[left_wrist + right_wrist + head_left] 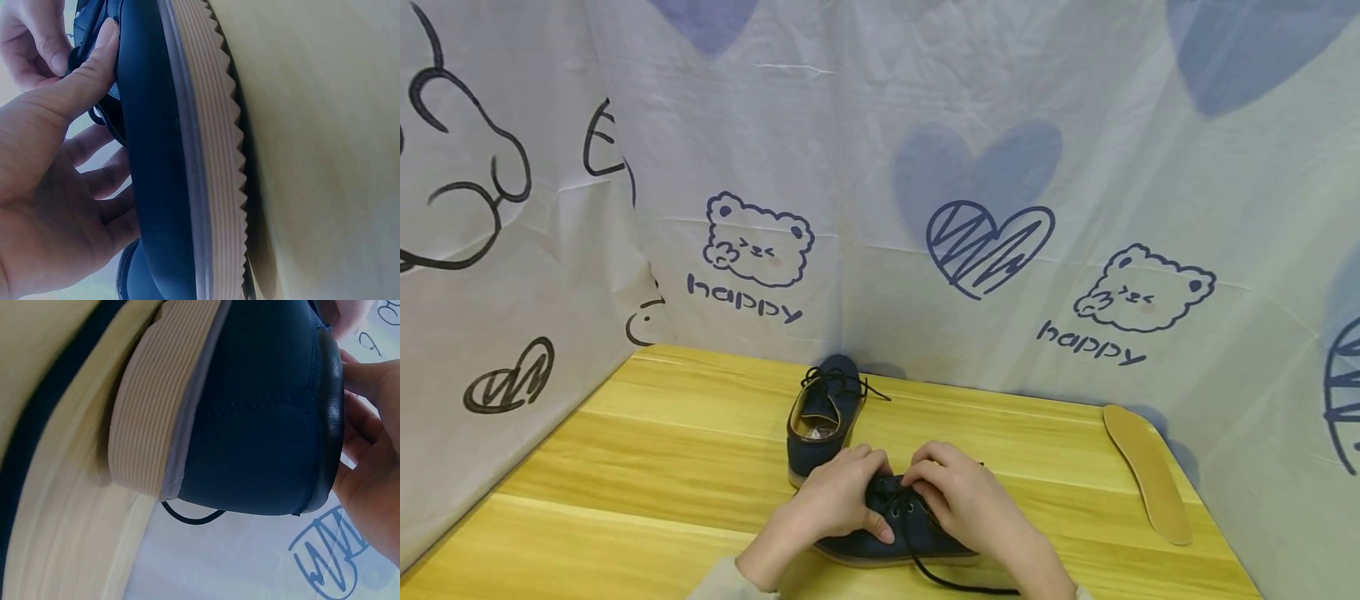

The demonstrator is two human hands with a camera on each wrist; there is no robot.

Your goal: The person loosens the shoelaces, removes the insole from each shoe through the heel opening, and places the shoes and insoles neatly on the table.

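White cloth hangs all round the back, and there's writing on it: "happy" under one scribbled bear, "happy" again under another, and a hatched heart between them. Below, a yellow wood-grain tabletop. And there, toward the near side, about midway between left and right edges, the navy shoe, right under both hands! The left hand grips it across the top, thumb on the near flank, fingers over the far side. The right hand has thumb and fingertips pinched on the black lace, just by the eyelets; one length spills down the flank and out over the tabletop to the right. The right wrist view gives us a ribbed, pale sole. Behind, left of the middle, the second shoe points its toe at the far edge, a pale mark inside too small to read. Along the right edge, from the far right corner, a tan insole.
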